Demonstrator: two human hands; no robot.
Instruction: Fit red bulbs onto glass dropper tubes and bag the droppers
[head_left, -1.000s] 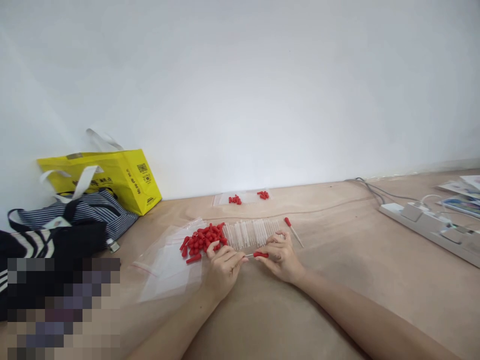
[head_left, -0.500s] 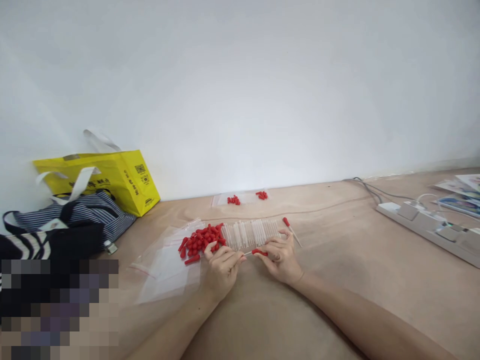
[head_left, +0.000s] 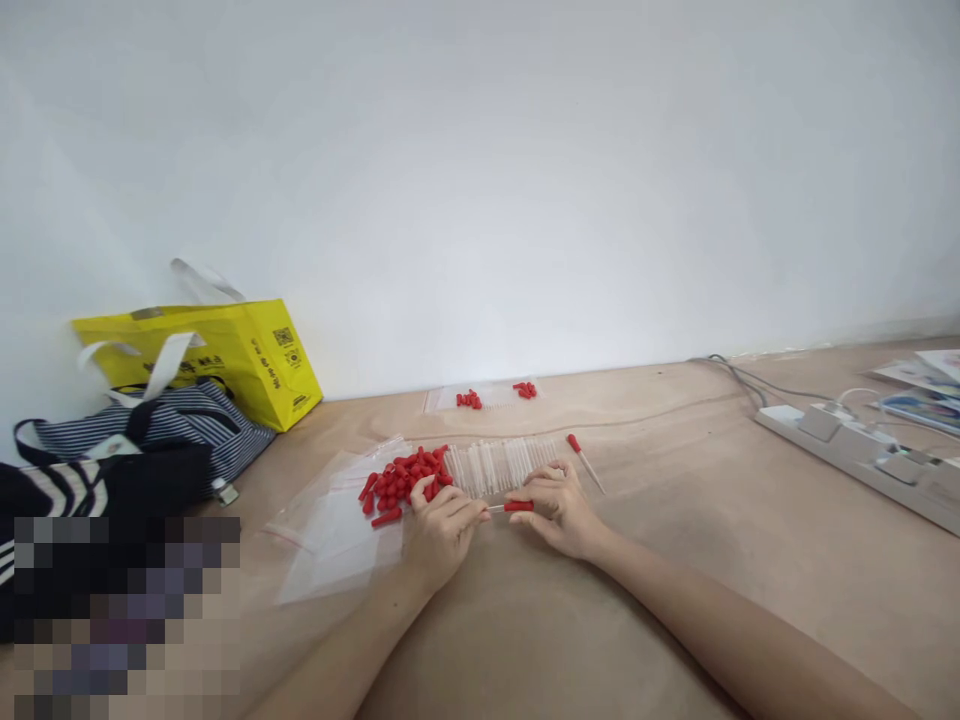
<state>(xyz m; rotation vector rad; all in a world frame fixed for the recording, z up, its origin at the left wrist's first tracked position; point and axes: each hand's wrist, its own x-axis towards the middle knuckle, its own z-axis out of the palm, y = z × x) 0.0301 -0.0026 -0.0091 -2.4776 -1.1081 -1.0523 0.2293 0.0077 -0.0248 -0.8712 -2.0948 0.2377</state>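
My left hand (head_left: 444, 525) is closed on a thin clear tube (head_left: 496, 508), pinched between thumb and fingers. On the tube's right end sits a red rubber bulb (head_left: 519, 506), gripped by my right hand (head_left: 561, 510) between thumb and fingertips. Behind my left hand, a pile of red bulbs (head_left: 405, 480) rests on clear plastic bags (head_left: 330, 545). A row of clear tubes (head_left: 495, 465) lies just beyond both hands. To the right of the row is a tube with a red bulb on its end (head_left: 586, 462).
Near the wall lies a clear bag (head_left: 495, 395) with two clusters of red bulbs. A yellow bag (head_left: 262, 360), a striped bag (head_left: 195, 425) and a black bag (head_left: 165, 485) stand at left. On the right are a power strip (head_left: 855, 460), cables and printed sheets (head_left: 919, 375).
My right hand's raised fingers have come down and closed nearer the red bulb, showing more of it. My left hand has hardly moved. The view has shifted slightly.
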